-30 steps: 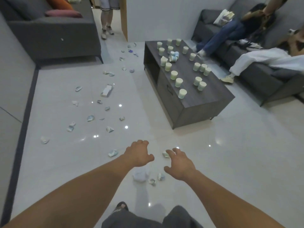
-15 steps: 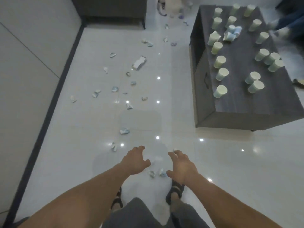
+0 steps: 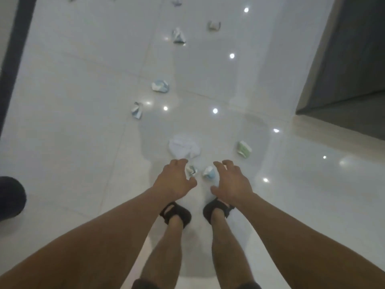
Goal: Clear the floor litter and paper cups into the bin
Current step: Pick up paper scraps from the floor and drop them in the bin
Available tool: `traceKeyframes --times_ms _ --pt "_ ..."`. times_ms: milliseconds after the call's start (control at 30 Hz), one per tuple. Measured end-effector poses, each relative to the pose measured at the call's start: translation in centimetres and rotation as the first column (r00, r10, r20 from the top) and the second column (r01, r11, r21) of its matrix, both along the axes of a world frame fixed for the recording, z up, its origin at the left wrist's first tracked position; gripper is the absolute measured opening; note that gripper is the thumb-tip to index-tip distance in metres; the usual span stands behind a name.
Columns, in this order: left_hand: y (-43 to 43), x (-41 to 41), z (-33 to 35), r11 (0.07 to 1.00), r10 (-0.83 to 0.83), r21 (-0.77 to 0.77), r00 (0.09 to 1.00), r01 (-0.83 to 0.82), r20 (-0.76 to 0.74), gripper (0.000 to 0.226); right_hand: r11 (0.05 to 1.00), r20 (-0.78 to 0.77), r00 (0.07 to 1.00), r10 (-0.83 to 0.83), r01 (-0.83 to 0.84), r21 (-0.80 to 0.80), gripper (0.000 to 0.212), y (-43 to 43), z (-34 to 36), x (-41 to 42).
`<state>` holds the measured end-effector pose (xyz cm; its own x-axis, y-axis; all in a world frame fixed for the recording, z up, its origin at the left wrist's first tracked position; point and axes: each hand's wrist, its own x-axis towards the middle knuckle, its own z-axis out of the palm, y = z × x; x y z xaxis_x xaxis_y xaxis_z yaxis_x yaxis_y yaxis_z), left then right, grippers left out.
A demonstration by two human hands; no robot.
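Two small crumpled paper scraps lie on the glossy white floor between my hands: one scrap (image 3: 191, 170) by my left fingers, a bluish scrap (image 3: 209, 173) by my right fingers. My left hand (image 3: 174, 180) hovers just left of them, fingers spread and loosely curved, holding nothing. My right hand (image 3: 231, 181) hovers just right of them, likewise holding nothing. A white crumpled tissue (image 3: 184, 146) lies just beyond my hands. A green-white crushed cup piece (image 3: 244, 149) sits to the right of it.
More scraps lie farther up the floor: one scrap (image 3: 160, 86), a second (image 3: 137, 110), a third (image 3: 178, 36). The dark coffee table (image 3: 345, 65) stands at the right. A dark rounded object (image 3: 10, 198) is at the left edge. My sandalled feet (image 3: 177, 213) stand below my hands.
The view has tilted down toward the floor; cups on the table are out of view. Both hands have come lower and closer to the two scraps between them.
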<state>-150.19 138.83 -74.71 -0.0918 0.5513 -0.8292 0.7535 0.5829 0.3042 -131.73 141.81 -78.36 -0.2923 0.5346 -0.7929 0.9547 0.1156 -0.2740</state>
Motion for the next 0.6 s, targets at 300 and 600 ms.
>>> traceKeyframes --times_ms 300,600 --pt "-6.0 1.0 -21.6 0.984 0.168 -0.080 0.982 -0.161 0.088 0.066 0.985 0.059 0.983 0.174 -0.174 -0.018 0.080 -2.6 -22.1 0.6" --pt "-10.7 1.0 -30.3 0.973 0.224 -0.075 0.970 -0.217 0.095 0.061 0.980 0.044 0.987 0.157 -0.161 0.113 0.058 -6.7 -32.9 0.0"
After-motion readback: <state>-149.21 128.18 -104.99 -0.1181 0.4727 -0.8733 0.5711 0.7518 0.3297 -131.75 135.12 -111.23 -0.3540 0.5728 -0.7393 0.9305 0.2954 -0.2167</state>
